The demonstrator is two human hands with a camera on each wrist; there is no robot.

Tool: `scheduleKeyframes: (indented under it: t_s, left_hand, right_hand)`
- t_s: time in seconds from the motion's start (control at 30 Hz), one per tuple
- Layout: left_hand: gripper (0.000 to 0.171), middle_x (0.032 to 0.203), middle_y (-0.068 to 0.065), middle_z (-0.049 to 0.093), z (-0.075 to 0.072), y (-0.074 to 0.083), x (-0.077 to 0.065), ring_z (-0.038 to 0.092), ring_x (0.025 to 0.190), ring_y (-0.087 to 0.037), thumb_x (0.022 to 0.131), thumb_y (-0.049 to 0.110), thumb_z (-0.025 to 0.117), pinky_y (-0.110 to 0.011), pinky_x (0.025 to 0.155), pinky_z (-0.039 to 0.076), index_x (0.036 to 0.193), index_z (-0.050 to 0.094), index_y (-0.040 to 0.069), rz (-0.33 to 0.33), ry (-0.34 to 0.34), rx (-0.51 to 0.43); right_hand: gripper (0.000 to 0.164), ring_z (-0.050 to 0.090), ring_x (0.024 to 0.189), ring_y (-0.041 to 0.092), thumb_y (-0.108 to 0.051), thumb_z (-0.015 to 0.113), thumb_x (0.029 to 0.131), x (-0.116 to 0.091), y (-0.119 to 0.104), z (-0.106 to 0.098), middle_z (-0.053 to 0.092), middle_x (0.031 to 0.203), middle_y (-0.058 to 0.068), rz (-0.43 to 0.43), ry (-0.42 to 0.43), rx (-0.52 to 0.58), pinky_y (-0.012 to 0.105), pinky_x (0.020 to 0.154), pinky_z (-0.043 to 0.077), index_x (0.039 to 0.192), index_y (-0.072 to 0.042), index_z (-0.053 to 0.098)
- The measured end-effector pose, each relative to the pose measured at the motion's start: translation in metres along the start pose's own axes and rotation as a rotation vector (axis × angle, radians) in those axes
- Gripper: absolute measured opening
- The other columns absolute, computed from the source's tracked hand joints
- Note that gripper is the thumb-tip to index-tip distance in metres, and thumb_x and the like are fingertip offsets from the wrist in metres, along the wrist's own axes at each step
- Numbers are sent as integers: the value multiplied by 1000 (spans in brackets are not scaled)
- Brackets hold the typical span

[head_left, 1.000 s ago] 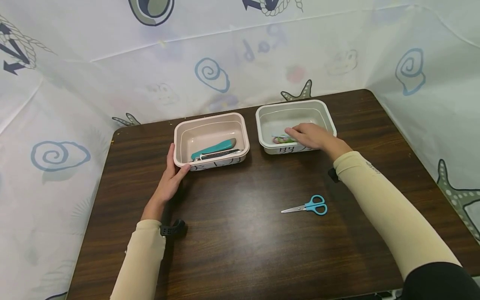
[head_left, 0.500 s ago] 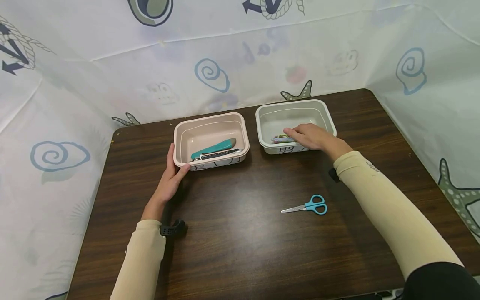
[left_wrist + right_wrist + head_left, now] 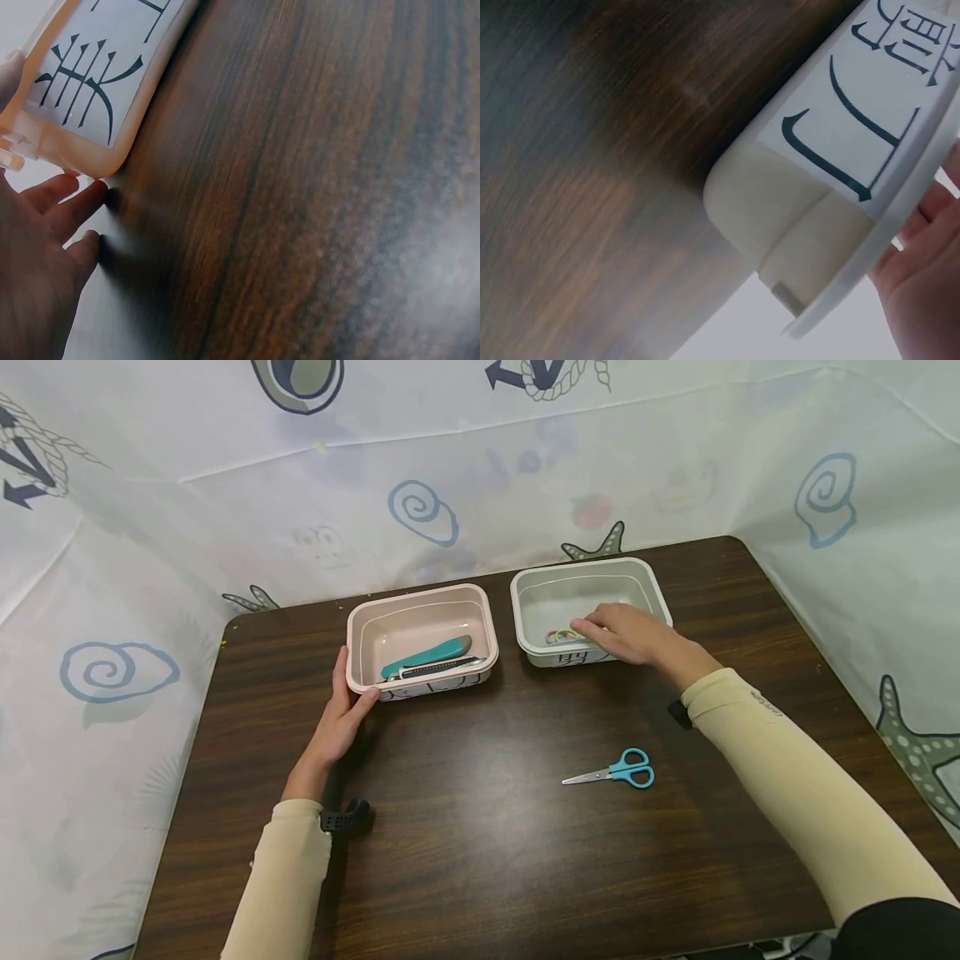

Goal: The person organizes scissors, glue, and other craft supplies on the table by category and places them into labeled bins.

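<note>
My left hand (image 3: pixel 335 727) holds the near left corner of a pink plastic bin (image 3: pixel 420 597). Its thumb lies on the front rim and its fingers lie along the left side. Inside the bin are a teal-handled cutter (image 3: pixel 427 658) and a black-and-silver box cutter (image 3: pixel 438 669). My right hand (image 3: pixel 630 631) reaches over the front rim of a pale grey bin (image 3: pixel 585 575). Beside the thumb, a small object with pink and yellow-green loops (image 3: pixel 561 636) shows in that bin. The right fingertips are hidden, so any grip on it is unclear.
Blue-handled scissors (image 3: pixel 622 769) lie on the dark wooden table (image 3: pixel 465 843) in front of the grey bin, blades to the left. Both bins carry labels with black characters, such as the grey bin's label (image 3: pixel 840 142). A patterned white cloth (image 3: pixel 300 510) hangs behind the table.
The looped object by my right thumb has shifted, with its green part no longer showing as before. My right hand has risen slightly and its forearm has swung right. The left hand stays still.
</note>
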State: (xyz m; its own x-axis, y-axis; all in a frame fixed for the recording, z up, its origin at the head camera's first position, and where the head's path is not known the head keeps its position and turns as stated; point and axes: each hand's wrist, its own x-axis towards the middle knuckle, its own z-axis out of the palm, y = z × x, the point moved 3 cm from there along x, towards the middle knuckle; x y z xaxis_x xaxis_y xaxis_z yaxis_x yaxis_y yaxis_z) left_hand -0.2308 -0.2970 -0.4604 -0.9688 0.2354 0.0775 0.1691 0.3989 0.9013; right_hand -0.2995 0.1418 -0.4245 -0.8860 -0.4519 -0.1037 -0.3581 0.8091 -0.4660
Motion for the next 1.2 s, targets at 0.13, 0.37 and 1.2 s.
scheduleKeyframes:
  t_s: [0.13,0.37,1.2]
  left_hand:
    - [84,162,-19,4,1,-1,0,16,144,-40,100,9,54,-60,111,13,158,-6,13,4,0,5]
    - [84,162,-19,4,1,-1,0,16,144,-40,100,9,54,-60,111,13,157,-6,12,5,2,12]
    - [84,162,-19,5,2,-2,-1,18,143,-41,100,9,54,-59,111,15,157,-7,13,6,0,-7]
  right_hand:
    - [51,53,118,33,-43,41,105,-9,-5,-3,62,123,15,-77,53,-41,50,100,38,125,-4,67]
    - [37,53,113,29,-34,57,100,-33,-28,-9,60,119,10,-274,231,-127,47,94,41,121,-6,68]
    - [38,54,106,15,-30,73,89,-123,-42,90,58,119,-2,-466,71,-121,39,87,47,122,-13,68]
